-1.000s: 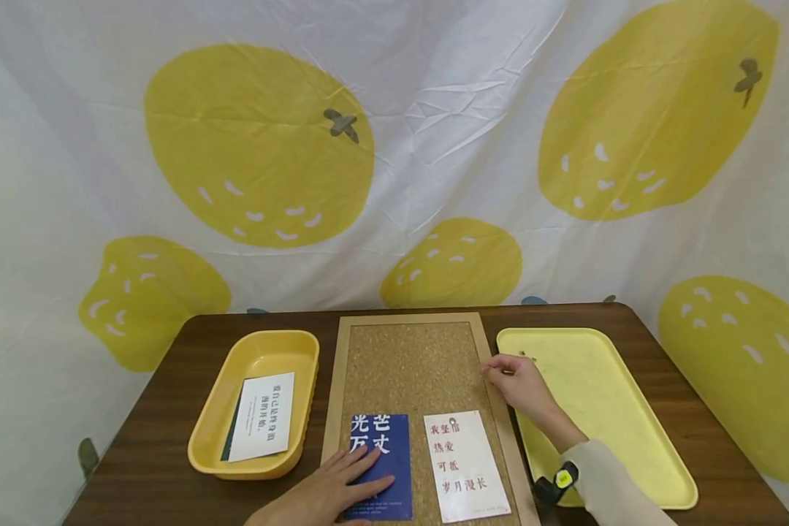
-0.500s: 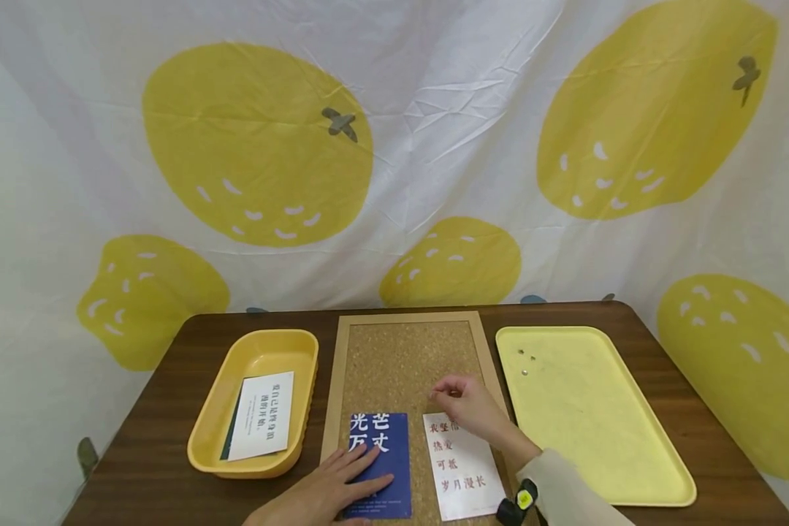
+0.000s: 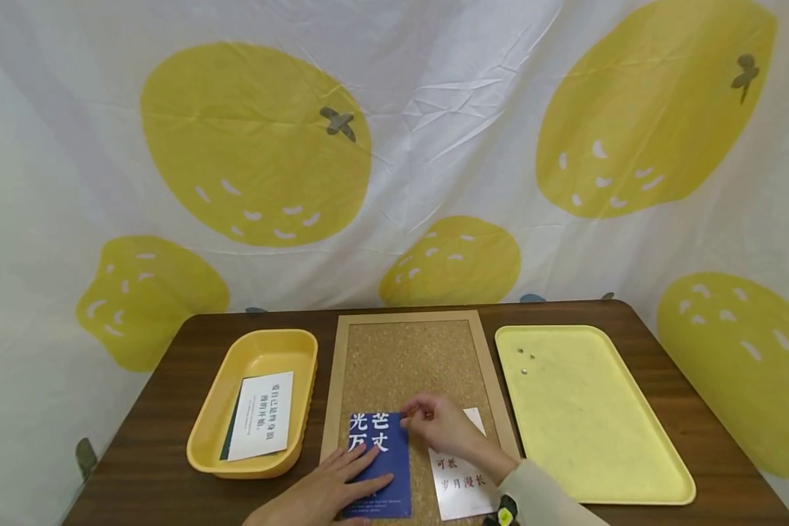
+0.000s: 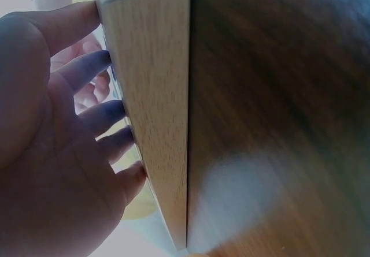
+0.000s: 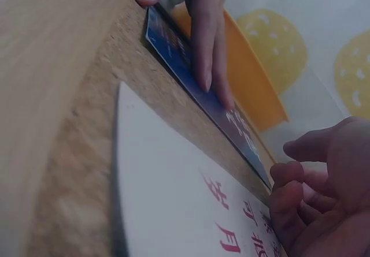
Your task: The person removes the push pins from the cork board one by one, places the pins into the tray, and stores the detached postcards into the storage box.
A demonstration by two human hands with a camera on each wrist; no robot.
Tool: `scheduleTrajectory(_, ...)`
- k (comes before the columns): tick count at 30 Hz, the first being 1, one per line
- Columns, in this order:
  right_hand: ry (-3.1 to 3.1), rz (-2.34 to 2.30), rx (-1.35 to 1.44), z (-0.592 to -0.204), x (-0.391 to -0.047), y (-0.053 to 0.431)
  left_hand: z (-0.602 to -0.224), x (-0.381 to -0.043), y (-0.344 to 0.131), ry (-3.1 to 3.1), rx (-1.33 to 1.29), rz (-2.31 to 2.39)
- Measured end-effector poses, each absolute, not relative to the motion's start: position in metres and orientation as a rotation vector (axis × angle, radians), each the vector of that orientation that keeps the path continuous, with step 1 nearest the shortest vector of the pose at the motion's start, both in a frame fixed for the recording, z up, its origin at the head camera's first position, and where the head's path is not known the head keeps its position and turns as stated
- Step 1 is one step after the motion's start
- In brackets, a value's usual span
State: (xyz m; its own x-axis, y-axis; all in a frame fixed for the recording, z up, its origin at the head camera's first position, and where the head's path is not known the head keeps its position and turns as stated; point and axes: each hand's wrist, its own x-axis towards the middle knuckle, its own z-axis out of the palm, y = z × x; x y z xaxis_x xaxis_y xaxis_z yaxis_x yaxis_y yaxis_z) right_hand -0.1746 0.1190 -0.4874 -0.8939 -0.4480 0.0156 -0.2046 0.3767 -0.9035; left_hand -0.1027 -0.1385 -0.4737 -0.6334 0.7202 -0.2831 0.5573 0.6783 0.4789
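Note:
A blue card (image 3: 394, 467) with white characters lies on the framed cork board (image 3: 410, 365). My left hand (image 3: 332, 486) rests on it with fingers spread and straight. My right hand (image 3: 443, 427) is at the card's top right corner, thumb and fingertips brought together in a pinch. What they pinch seems to be a small thumbtack, hidden by the fingers. In the right wrist view the fingers of my right hand (image 5: 324, 193) are curled beside the cards. A white card (image 3: 463, 493) with red characters lies to the right, partly under my right forearm.
A yellow tray (image 3: 605, 416) on the right holds several small metal tacks (image 3: 524, 372) near its far left corner. On the left stands an orange-yellow basin (image 3: 200, 438) with a white card (image 3: 263, 420) over a dark one. A lemon-print curtain (image 3: 421, 161) hangs behind the table.
My right hand has moved left from beside the yellow tray, across the white card, to the top right corner of the blue card. My left hand has stayed on the blue card.

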Motion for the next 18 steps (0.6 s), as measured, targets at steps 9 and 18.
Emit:
scheduleTrajectory(9, 2.443, -1.510, -0.530, -0.4890, -0.1714, 0.1177, -0.4739, -0.1026, -0.1386, 2.436, 0.985, 0.490)
scheduleTrajectory(18, 2.404, -1.578, -0.454, -0.4922, -0.1702, 0.1176, -0.4725, -0.1020, -0.1381, 2.438, 0.993, 0.485)
